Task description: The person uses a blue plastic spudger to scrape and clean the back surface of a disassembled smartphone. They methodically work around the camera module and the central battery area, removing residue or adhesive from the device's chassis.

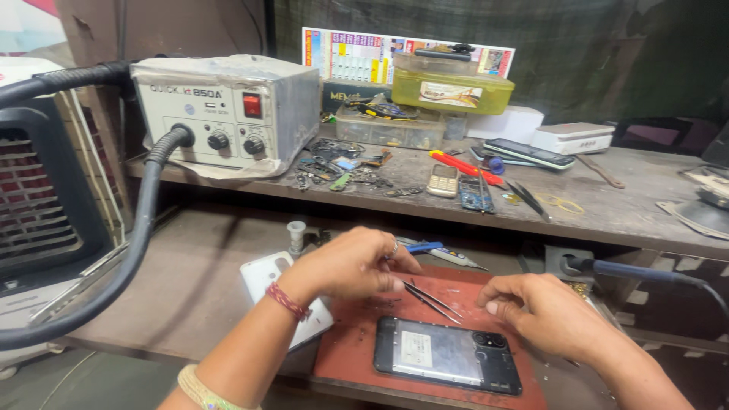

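The left hand (353, 266) is closed in a pinch grip on a pair of tweezers (431, 301), whose tips point down and right over the red work mat (349, 345). The right hand (543, 311) rests on the mat with fingers curled together, holding nothing visible, just above the opened smartphone (448, 355), which lies flat on the mat with its back cover removed. A white back cover (262, 275) lies left of the mat beneath the left wrist, and a hot-air rework station (224, 114) stands on the upper shelf (623, 205).
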